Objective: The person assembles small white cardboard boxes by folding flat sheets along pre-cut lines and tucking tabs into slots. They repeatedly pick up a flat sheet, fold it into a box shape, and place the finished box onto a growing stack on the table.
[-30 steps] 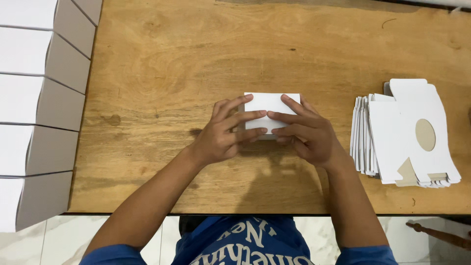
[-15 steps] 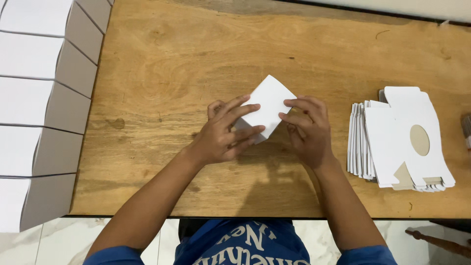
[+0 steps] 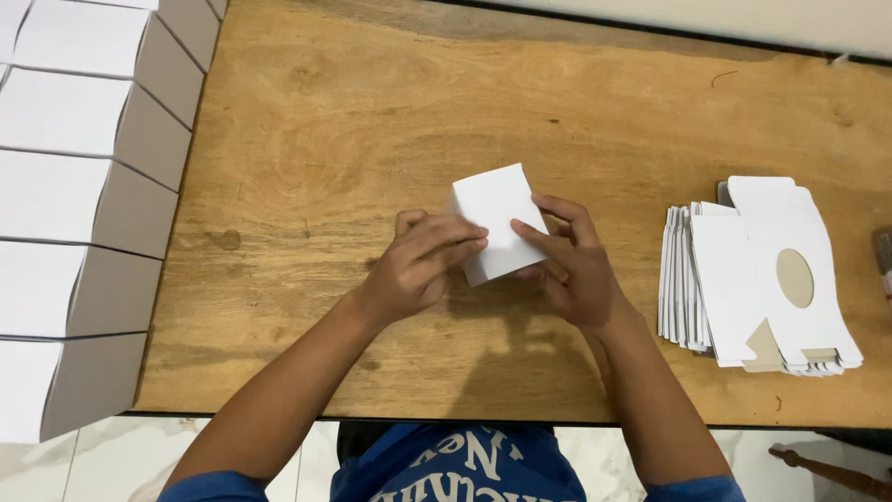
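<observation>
Two bare hands are busy over a big brown wooden table (image 3: 372,139). It fills most of the view, and its near edge runs along at 6 o'clock, close to the person's blue shirt (image 3: 455,469). Lots of bare wood is open at 12 o'clock and at 10 o'clock, so there is room to move that way.

At 9 o'clock a row of folded white and grey cardboard boxes (image 3: 84,195) stands just off the table's left edge. At 3 o'clock a stack of flat white card box cut-outs with an oval hole (image 3: 762,274) lies on the table, well apart from the hands.

Near the middle sits the small white folded cardboard box (image 3: 497,223), tilted a little, with one corner pointing up to 12 o'clock. It looks light and thin. It would likely dent or bend if squeezed hard, so it is best held softly by its side edges, not pressed on its flat faces.

The left hand (image 3: 413,265) is curled, with its fingers lying on the box's left side. The right hand (image 3: 571,265) is half open, fingertips pinching the box's right side and lower edge. Both hands hold the box.
</observation>
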